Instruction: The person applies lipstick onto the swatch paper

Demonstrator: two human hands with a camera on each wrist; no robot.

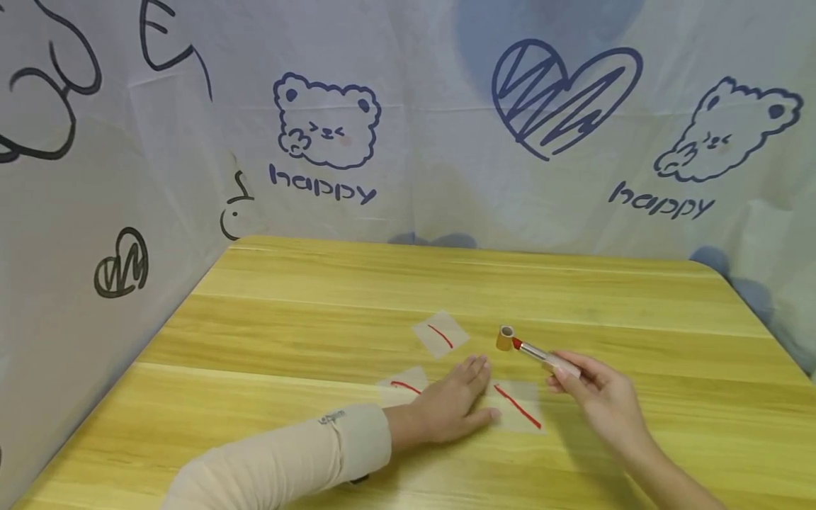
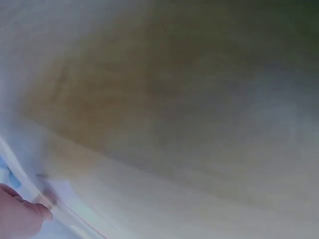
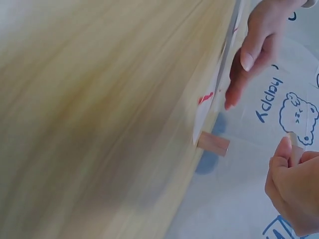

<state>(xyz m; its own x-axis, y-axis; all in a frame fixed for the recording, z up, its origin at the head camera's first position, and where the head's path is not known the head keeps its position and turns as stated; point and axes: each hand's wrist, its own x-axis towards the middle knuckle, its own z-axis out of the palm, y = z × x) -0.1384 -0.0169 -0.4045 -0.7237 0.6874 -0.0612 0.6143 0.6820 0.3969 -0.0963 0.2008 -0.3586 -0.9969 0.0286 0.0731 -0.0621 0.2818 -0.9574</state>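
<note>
Between thumb and fingers, my right hand (image 1: 605, 400) pinches a lipstick (image 1: 542, 355) with a silver tube and a red tip. In the head view the red tip overlaps the edge of an upright, gold-coloured lipstick cap (image 1: 504, 340) on the table. My left hand (image 1: 449, 404) lies palm down with fingers extended, its thumb at the edge of a paper square (image 1: 519, 418) bearing a red diagonal line. A second marked square (image 1: 401, 382) lies partly hidden under the left wrist and hand. Beyond the fingertips is a third square (image 1: 440, 343) with a thin red line.
The yellow wood-grain table (image 1: 287, 319) has rounded far corners. White cloth (image 1: 433, 156) with drawn bears, hearts and the word "happy" hangs behind it and on the left. A light sleeve (image 1: 287, 453) covers the left forearm.
</note>
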